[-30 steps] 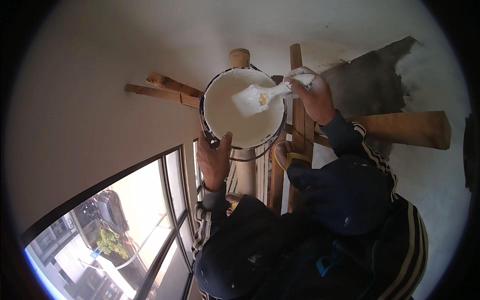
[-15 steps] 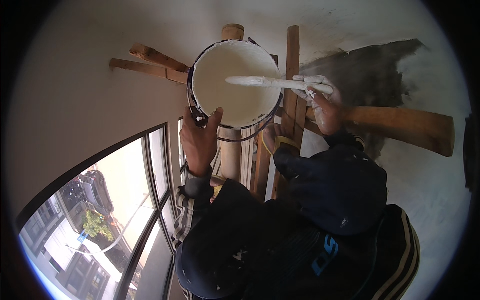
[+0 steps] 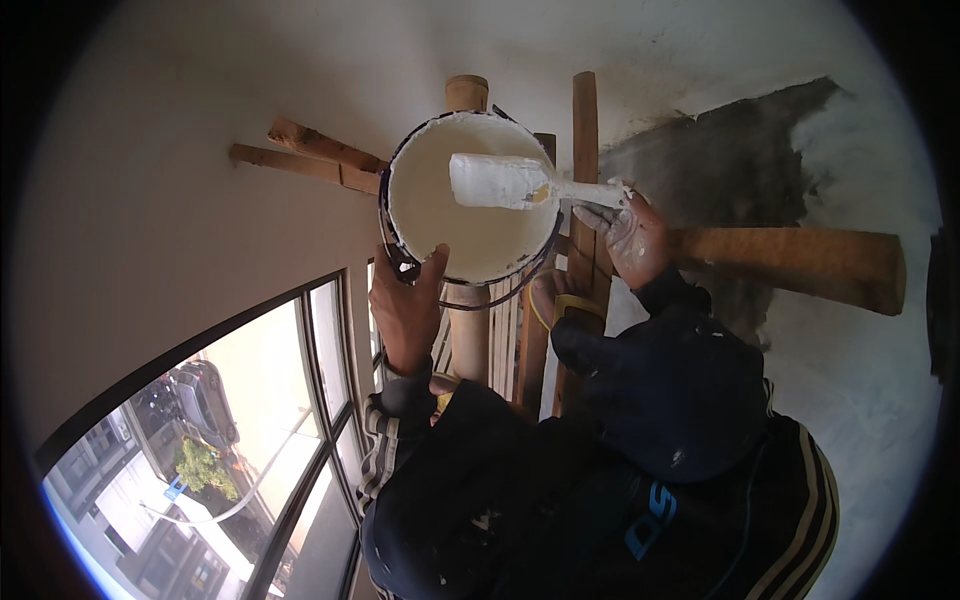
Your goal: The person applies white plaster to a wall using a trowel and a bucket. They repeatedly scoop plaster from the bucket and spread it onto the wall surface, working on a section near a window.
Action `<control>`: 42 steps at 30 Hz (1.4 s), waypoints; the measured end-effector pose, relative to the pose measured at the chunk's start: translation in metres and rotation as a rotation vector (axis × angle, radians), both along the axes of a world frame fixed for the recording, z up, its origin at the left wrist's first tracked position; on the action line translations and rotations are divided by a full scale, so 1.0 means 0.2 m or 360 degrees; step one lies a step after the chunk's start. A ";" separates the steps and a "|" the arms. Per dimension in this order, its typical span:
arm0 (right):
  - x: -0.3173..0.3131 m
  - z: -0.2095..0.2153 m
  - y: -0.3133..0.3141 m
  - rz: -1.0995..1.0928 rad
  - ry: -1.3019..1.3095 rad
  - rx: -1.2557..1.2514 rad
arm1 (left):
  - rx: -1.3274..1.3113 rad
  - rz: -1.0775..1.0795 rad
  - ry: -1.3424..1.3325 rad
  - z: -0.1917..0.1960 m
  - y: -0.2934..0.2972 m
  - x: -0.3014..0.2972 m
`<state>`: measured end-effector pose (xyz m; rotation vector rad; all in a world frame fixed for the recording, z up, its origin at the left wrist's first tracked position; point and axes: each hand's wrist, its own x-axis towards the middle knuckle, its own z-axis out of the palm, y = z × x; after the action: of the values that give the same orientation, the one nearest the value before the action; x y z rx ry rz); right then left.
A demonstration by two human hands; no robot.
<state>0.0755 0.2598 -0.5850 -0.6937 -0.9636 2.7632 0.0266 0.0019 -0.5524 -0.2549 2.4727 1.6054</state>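
A round bucket (image 3: 384,205) of creamy white paint sits in front of me, its dark wire handle hanging along the near side. My left hand (image 3: 408,300) grips the near left rim, thumb over the inner edge and fingers outside. In my right hand (image 3: 635,228) is a flat paintbrush (image 3: 500,181), thickly coated in white. Its handle lies between my thumb and fingers, and its broad face shows above the paint. White smears cover my right fingers. Whether the bristle tip touches the paint is hard to tell.
Wooden beams (image 3: 790,265) and poles cross around and below the bucket, with a round bamboo-like post (image 3: 468,330) beneath it. My feet show among the timbers. At left, a window (image 3: 250,400) overlooks a street far below. The right wall has a dark grey patch (image 3: 730,150).
The brush has rolled from edge-on to showing its broad face, and my right hand has shifted slightly nearer. The bucket and my left hand sit a little lower in view.
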 end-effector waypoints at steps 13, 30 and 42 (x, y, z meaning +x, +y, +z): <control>0.00 0.11 0.01 -0.0079 -0.0145 0.0618 | 0.0678 -0.0153 -0.0318 -0.04 0.06 -0.01; 0.01 0.52 -0.09 0.0189 0.0118 0.2156 | 0.0892 0.0020 -0.0381 0.13 0.01 -0.05; 0.21 1.57 0.23 -0.0054 0.0834 0.3175 | 0.0852 -0.0430 0.0102 1.00 0.37 -0.07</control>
<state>0.1183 0.3058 -0.2700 0.3511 -2.3979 0.6735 0.0124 0.0758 -0.3518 0.2000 1.9094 2.0792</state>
